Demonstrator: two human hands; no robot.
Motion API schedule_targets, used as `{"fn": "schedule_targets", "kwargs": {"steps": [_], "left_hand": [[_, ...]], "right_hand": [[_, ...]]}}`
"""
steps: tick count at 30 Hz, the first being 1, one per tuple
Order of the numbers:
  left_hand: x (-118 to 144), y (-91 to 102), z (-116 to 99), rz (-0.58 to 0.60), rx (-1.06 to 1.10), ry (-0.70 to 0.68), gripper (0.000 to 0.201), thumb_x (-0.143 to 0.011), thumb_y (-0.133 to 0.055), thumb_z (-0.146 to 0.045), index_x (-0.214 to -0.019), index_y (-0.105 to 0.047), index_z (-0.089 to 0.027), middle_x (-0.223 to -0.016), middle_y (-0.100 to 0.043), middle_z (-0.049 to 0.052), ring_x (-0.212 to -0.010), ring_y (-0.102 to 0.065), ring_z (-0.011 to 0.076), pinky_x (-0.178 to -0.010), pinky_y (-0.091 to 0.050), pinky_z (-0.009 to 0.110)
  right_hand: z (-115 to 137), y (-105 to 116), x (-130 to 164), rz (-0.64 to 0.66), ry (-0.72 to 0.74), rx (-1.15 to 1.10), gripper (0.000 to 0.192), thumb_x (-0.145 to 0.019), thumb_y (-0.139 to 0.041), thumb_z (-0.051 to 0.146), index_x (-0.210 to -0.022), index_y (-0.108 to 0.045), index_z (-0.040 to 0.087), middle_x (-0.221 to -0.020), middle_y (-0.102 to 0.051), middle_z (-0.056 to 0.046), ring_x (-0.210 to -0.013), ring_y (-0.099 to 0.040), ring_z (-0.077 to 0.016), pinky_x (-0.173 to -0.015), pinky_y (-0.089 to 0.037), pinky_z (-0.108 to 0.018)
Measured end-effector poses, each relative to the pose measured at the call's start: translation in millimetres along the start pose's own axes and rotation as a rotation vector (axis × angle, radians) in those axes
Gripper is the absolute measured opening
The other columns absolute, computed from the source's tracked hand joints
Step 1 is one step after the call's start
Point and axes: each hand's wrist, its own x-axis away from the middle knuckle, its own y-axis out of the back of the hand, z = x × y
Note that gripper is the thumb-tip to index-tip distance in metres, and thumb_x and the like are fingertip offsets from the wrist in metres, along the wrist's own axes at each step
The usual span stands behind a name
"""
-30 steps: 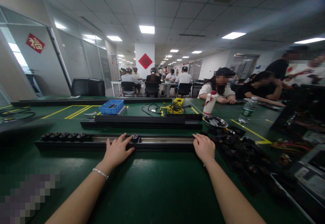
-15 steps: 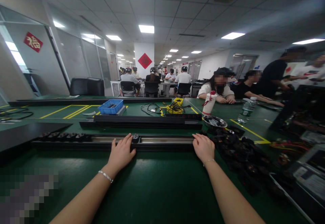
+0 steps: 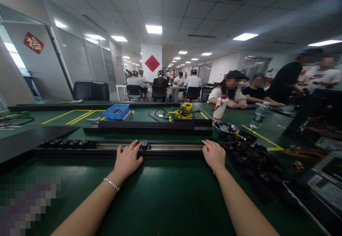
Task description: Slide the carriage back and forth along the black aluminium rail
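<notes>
Rail (image 3: 173, 154) at twelve o'clock, our left hand (image 3: 128, 158) splayed, right hand (image 3: 214, 154) at one, we can't tell its grip; crooked shoving could jam the block (image 3: 144, 145)!

The gold character 福 stood on a red diamond sign (image 3: 33, 43) beyond the worktop's (image 3: 171, 196) far left corner. A red swoosh (image 3: 317, 77) marked a white shirt (image 3: 330, 75) past the right edge. The bottle's label (image 3: 257, 118) was too blurred to read.
</notes>
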Motion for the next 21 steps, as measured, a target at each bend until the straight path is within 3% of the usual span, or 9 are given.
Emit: {"fn": "schedule_targets", "kwargs": {"steps": [21], "left_hand": [[-3.6,6.6,-5.1,0.059,-0.050,-0.008,0.060,-0.076,-0.046,-0.041,-0.134,-0.038,-0.033,-0.141,-0.038,0.010,-0.116,-0.046,0.0320,-0.099,-0.018,0.066]], "right_hand": [[1.2,0.9,-0.3,0.027,-0.008,0.023,0.040,-0.083,-0.034,0.028,-0.110,-0.064,0.027,-0.121,-0.060,-0.001,-0.116,-0.045,-0.0203,-0.097,-0.027,-0.039]]}}
